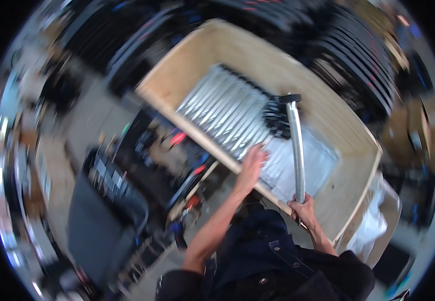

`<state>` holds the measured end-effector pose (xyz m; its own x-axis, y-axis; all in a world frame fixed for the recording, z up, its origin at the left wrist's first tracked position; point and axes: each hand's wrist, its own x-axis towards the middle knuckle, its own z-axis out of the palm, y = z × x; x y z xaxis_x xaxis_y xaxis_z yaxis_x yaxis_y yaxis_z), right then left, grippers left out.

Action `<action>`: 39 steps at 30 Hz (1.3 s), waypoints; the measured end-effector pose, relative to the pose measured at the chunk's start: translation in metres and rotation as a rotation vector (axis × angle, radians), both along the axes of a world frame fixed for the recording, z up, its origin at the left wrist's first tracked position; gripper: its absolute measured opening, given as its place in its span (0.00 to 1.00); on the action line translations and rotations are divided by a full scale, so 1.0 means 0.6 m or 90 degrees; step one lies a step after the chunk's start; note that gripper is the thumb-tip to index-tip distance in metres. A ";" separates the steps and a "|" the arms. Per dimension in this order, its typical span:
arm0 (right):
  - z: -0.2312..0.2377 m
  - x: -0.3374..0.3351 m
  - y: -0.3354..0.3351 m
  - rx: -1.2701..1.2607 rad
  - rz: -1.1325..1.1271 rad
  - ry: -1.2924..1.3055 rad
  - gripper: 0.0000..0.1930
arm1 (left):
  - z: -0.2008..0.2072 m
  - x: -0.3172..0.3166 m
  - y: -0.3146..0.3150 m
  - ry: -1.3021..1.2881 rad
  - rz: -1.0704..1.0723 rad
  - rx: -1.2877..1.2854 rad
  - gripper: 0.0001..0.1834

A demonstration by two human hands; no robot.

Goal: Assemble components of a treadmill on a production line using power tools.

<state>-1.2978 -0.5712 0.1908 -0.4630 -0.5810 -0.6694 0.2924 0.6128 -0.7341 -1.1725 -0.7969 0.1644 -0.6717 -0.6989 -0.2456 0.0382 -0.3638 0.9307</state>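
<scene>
Dark blue jacket [272, 261] closest of all, thick cloth with round buttons, sleeves pushed up above bare forearms. Right hand [304, 210] clenched around the lower end of a long metal tube [296, 150], smooth and shiny, capped at the far end by a black round fitting [289, 99]; tube held above the crate and running away from the body. Left hand [251, 167] laid flat with fingers spread and released, resting at the near edge of the silvery packages [230, 118], where that edge meets the crate wall; gripping nothing.

Packages long, narrow and foil-like, stacked side by side in ribbed rows, glossy and creased, lying inside a pale wooden crate [348, 135] with plain plywood walls and floor. Just beside the rows, under the tube, a flatter silvery sheet or bag [318, 160], too blurred to tell apart further. Between the rows and the tube, a black clump [276, 120], shape unclear.

Left of the crate, a dark cluttered bench [162, 155] with small red and blue bits, and a grey bin [102, 220]. Right of the crate, crumpled white material [373, 220]. Black ribbed racks [358, 55] beyond, heavily blurred.
</scene>
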 end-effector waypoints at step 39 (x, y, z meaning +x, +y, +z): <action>-0.032 0.517 -0.712 -0.241 0.690 -0.251 0.16 | 0.073 0.616 -0.034 -0.023 0.495 0.218 0.37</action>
